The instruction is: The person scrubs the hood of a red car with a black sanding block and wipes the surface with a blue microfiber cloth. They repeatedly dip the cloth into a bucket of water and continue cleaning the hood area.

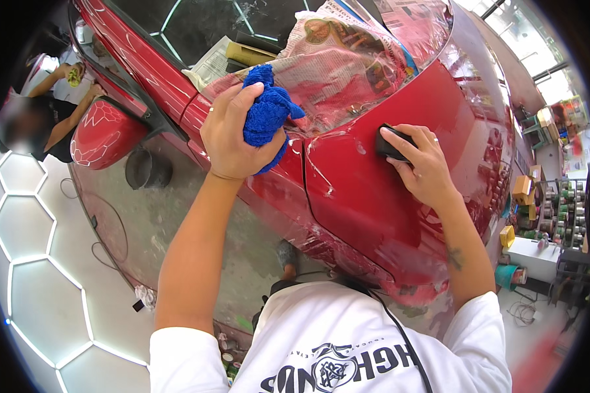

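Bunched in my left hand [233, 134] is a bright blue cloth [267, 111], held above the seam between the fender and the door side. My right hand [426, 164] is closed around a small black block [393, 142], which rests against the glossy red car panel [367, 177]. Whitish smears and wet-looking streaks mark the paint near the panel gap. Sheets of newspaper [341, 59], stained pinkish, cover the area at the base of the windshield just beyond both hands.
The red side mirror [105, 134] juts out at the left. Past it, another person [46, 128] holds a yellowish cloth by the car. A dark bucket [149, 169] stands on the floor. Shelves of cans [560, 209] and a white cabinet [537, 255] line the right side.
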